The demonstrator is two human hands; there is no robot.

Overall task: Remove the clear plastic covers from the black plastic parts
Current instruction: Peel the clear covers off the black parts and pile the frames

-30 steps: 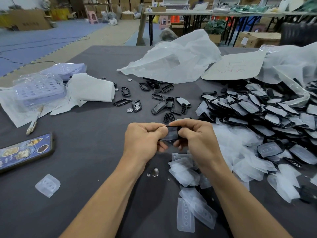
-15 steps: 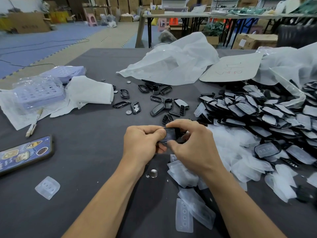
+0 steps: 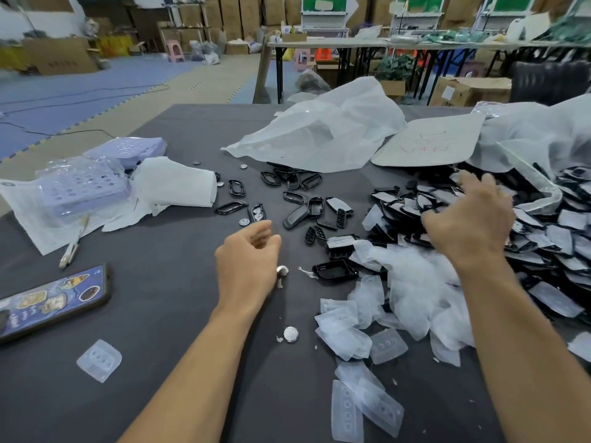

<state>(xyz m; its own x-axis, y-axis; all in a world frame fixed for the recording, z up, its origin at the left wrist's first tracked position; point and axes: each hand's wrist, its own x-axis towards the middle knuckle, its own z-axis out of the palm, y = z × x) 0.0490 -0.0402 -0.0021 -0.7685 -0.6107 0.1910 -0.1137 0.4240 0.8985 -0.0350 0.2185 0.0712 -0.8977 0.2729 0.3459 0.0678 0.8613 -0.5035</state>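
A bare black plastic part [image 3: 334,270] lies on the dark table just right of my left hand [image 3: 251,260], which hovers loosely curled and holds nothing. My right hand [image 3: 473,219] is spread open above the big heap of covered black parts [image 3: 543,231] at the right, fingers apart, nothing in it. Removed clear plastic covers [image 3: 412,292] are piled between my arms and to the right. Several uncovered black parts [image 3: 300,212] are scattered beyond my left hand.
A phone [image 3: 51,298] lies at the left edge, a single clear cover [image 3: 99,360] near it. Purple trays in plastic [image 3: 83,187] and white paper [image 3: 174,183] sit far left. A large white bag [image 3: 323,132] and a card [image 3: 428,142] lie at the back. Coin cells [image 3: 291,334] dot the table.
Both hands were pinching one black part together. Now they have separated: the part lies on the table, my left hand moved slightly left, my right hand reached right over the heap.
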